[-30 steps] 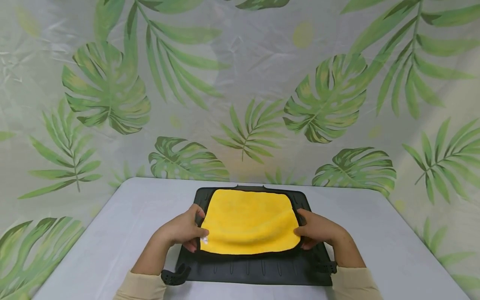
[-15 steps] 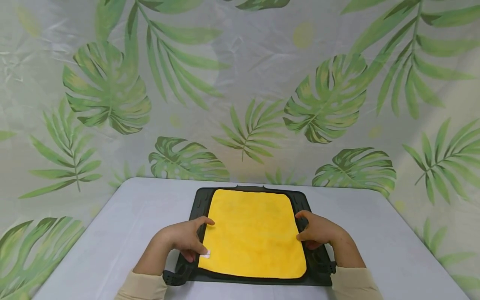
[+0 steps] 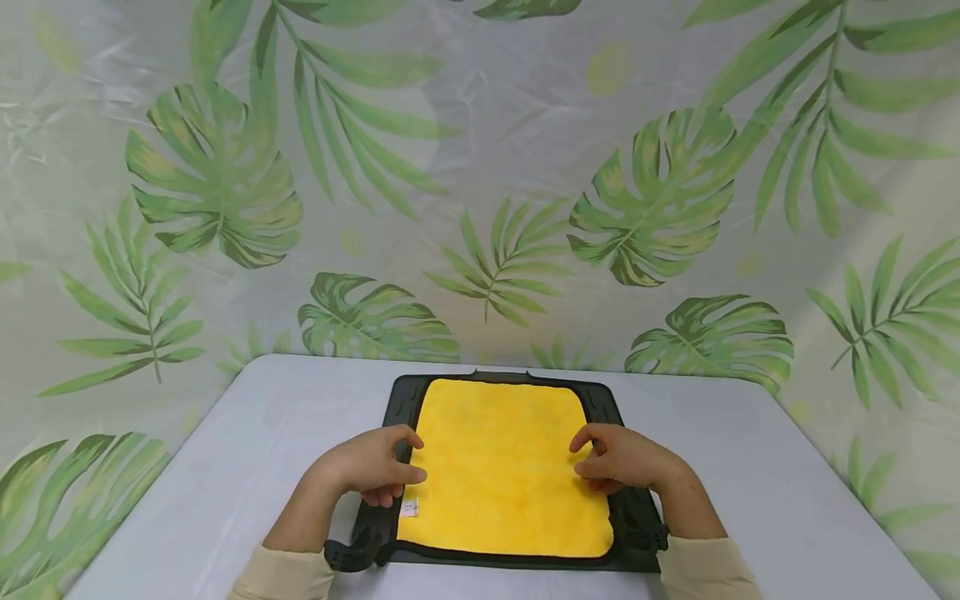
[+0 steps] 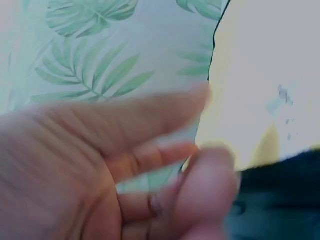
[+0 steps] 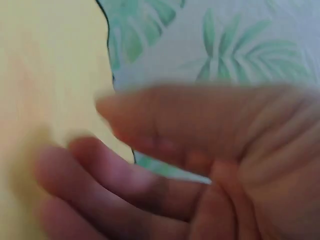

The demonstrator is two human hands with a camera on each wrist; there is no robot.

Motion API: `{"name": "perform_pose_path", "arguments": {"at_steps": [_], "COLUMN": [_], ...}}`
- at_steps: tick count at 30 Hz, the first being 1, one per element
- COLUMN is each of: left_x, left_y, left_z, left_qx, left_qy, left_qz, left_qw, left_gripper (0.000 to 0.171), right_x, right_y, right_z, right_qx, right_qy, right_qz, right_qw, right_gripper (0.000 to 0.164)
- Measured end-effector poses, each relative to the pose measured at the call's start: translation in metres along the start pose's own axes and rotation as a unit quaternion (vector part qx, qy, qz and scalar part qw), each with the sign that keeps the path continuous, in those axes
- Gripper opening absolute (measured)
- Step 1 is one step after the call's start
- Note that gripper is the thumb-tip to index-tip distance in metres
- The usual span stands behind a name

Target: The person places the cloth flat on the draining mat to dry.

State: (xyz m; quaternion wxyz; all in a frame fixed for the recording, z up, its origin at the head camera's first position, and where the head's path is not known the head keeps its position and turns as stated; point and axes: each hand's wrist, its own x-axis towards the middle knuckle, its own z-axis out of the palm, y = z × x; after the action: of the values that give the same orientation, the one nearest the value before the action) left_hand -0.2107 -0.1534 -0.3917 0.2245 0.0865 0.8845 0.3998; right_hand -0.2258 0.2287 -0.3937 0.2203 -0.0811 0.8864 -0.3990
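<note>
A yellow cloth (image 3: 502, 475) with a dark edging and a small white label (image 3: 409, 507) at its lower left lies spread flat over a black ribbed tray (image 3: 630, 517). My left hand (image 3: 375, 462) is over the cloth's left edge, thumb and forefinger apart. In the left wrist view, the left hand (image 4: 125, 150) has nothing between its blurred fingertips. Over the cloth's right edge is my right hand (image 3: 622, 457), its fingers loosely bent. The right wrist view shows a gap between thumb and fingers of the right hand (image 5: 200, 160), with the cloth (image 5: 55, 75) behind.
The tray rests on a white-covered table (image 3: 750, 483). Behind the table stands a backdrop (image 3: 480, 167) printed with green leaves. A black strap (image 3: 352, 552) sits at the left wrist, near the tray's front left corner.
The cloth's near part, raised and bowed a second ago, has come down flat towards me. Both hands have let go; the right has shifted inward over the cloth, and the left has left the label.
</note>
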Motion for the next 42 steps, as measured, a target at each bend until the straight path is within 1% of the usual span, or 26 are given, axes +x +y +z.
{"name": "perform_pose_path", "arguments": {"at_steps": [2, 3, 4, 6, 8, 10, 12, 15, 18, 21, 24, 27, 30, 34, 38, 42], "left_x": [0.003, 0.004, 0.005, 0.006, 0.005, 0.004, 0.001, 0.0, 0.0, 0.001, 0.002, 0.003, 0.002, 0.001, 0.001, -0.002], "left_y": [-0.001, -0.002, -0.003, -0.004, -0.005, -0.006, -0.006, -0.005, -0.004, -0.003, -0.002, -0.001, 0.0, 0.002, 0.002, -0.001], "left_z": [0.002, 0.003, 0.005, 0.008, 0.01, 0.01, 0.009, 0.008, 0.008, 0.01, 0.014, 0.017, 0.018, 0.017, 0.016, 0.012], "left_qx": [-0.028, -0.038, -0.042, -0.037, -0.019, -0.005, 0.002, 0.002, -0.014, -0.025, -0.02, -0.011, -0.009, -0.008, -0.004, 0.01], "left_qy": [-0.034, -0.052, -0.068, -0.087, -0.091, -0.089, -0.089, -0.095, -0.11, -0.132, -0.145, -0.144, -0.147, -0.156, -0.16, -0.143], "left_qz": [0.032, 0.04, 0.044, 0.033, 0.017, 0.0, -0.008, -0.009, 0.006, 0.02, 0.019, 0.007, -0.001, -0.003, -0.005, -0.008], "left_qw": [0.9985, 0.9971, 0.9958, 0.995, 0.9956, 0.996, 0.996, 0.9954, 0.9939, 0.9907, 0.9891, 0.9895, 0.9891, 0.9878, 0.9871, 0.9897], "left_gripper": [0.042, 0.038, 0.034, 0.026, 0.022, 0.021, 0.021, 0.021, 0.021, 0.023, 0.026, 0.027, 0.026, 0.026, 0.027, 0.028], "right_x": [0.001, 0.002, 0.003, 0.004, 0.003, 0.002, 0.0, -0.002, -0.003, -0.003, -0.003, -0.003, -0.003, -0.002, -0.003, -0.003], "right_y": [-0.002, -0.003, -0.003, -0.001, 0.001, 0.003, 0.005, 0.007, 0.008, 0.009, 0.011, 0.013, 0.014, 0.017, 0.02, 0.022], "right_z": [0.005, 0.008, 0.01, 0.014, 0.014, 0.012, 0.009, 0.004, 0.001, -0.001, -0.002, -0.002, -0.003, -0.005, -0.006, -0.007], "right_qx": [0.022, 0.022, 0.017, -0.002, -0.026, -0.049, -0.068, -0.087, -0.098, -0.117, -0.135, -0.141, -0.143, -0.151, -0.154, -0.15], "right_qy": [-0.046, -0.058, -0.061, -0.049, -0.018, 0.012, 0.037, 0.059, 0.071, 0.075, 0.074, 0.069, 0.069, 0.077, 0.079, 0.078], "right_qz": [-0.005, -0.001, 0.006, 0.023, 0.045, 0.063, 0.078, 0.093, 0.102, 0.107, 0.114, 0.113, 0.095, 0.077, 0.083, 0.092], "right_qw": [0.999, 0.998, 0.998, 0.999, 0.998, 0.997, 0.994, 0.99, 0.987, 0.984, 0.982, 0.981, 0.983, 0.982, 0.981, 0.981], "right_gripper": [0.029, 0.027, 0.025, 0.022, 0.019, 0.018, 0.018, 0.019, 0.021, 0.02, 0.02, 0.02, 0.018, 0.017, 0.018, 0.018]}}
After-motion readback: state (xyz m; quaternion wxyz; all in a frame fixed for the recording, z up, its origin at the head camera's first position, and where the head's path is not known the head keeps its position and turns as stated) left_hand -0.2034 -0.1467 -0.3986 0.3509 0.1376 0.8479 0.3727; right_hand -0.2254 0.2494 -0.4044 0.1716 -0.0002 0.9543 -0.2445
